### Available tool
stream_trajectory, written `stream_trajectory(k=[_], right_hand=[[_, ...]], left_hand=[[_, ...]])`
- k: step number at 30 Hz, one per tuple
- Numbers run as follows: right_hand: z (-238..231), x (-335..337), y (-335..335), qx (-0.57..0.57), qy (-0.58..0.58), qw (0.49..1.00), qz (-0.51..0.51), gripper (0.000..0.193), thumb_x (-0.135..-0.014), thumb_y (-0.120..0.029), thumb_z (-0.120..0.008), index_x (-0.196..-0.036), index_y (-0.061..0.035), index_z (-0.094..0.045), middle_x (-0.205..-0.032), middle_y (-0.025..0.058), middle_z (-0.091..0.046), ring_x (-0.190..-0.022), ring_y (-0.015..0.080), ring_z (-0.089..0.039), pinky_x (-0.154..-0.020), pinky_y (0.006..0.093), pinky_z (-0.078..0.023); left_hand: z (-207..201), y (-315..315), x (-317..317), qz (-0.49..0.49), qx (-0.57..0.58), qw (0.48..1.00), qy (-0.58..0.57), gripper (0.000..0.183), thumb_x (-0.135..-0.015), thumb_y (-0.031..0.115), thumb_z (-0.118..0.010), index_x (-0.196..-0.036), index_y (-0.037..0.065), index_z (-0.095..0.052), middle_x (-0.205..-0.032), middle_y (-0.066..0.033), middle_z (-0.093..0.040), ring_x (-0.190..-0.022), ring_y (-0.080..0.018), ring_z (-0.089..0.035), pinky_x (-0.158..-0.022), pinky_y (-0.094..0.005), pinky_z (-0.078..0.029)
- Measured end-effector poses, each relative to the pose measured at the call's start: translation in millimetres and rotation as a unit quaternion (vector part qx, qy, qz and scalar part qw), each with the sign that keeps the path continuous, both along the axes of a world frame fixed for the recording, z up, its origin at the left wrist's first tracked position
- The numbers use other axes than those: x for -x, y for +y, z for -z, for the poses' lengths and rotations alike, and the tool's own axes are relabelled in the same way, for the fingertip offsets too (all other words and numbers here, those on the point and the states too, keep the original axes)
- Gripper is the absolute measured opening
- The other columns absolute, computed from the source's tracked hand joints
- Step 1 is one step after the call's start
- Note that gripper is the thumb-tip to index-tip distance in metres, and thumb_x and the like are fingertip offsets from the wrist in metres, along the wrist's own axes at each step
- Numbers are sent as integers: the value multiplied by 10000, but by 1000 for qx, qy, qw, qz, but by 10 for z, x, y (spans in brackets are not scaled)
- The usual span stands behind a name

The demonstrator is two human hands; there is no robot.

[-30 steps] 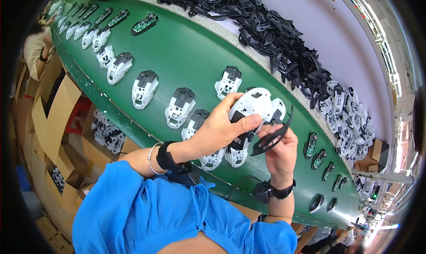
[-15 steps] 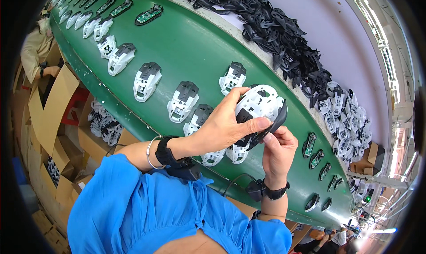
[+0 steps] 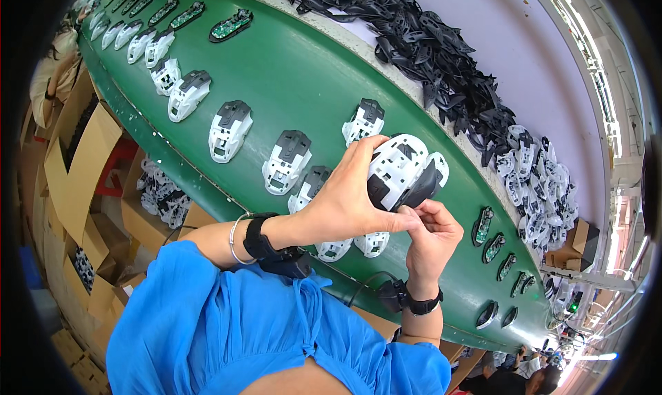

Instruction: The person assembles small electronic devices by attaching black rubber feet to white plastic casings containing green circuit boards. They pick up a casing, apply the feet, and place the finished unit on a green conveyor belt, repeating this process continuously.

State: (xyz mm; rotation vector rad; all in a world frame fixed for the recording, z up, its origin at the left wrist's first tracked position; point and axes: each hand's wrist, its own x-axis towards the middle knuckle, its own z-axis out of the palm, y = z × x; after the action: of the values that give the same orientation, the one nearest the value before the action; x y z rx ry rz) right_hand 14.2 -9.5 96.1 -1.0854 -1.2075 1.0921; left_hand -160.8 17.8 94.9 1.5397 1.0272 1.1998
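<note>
The white mouse shell [image 3: 401, 162], its long axis running from one to seven o'clock, is gripped by the left hand [image 3: 348, 198] at nine o'clock, while the dark side piece [image 3: 423, 184] at four is bordered by the nearer right hand [image 3: 433, 238], fingertips bunched, exact pinch unclear.

Looking down from the wearer's head through a wide fisheye lens, sitting near the hands [image 3: 433, 240], facing the green surface [image 3: 303, 81] and catching the blue shirt [image 3: 255, 319] below.
</note>
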Motion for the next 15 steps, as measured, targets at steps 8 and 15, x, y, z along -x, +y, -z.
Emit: stream_trajectory(k=[8, 15], right_hand=[[-56, -37, 30, 20, -104, 987, -120, 355, -695, 21, -763, -1024, 45, -629, -889, 56, -668, -832, 86, -603, -757, 236, -486], [-227, -26, 157, -10, 87, 973, -211, 761, -710, -135, -791, -1354, 50, -430, -1367, 183, -479, -1268, 258, -458, -1059, 379, -348]], left_hand=[[37, 35, 126, -4, -92, 994, 57, 801, -620, 153, -748, -1319, -23, -401, -1152, -184, -518, -1083, -317, -540, -945, -381, -427], [109, -7, 272, 167, -96, 981, 23, 814, -672, 184, -778, -1341, -16, -359, -1262, -198, -471, -1174, -317, -482, -987, -395, -390]])
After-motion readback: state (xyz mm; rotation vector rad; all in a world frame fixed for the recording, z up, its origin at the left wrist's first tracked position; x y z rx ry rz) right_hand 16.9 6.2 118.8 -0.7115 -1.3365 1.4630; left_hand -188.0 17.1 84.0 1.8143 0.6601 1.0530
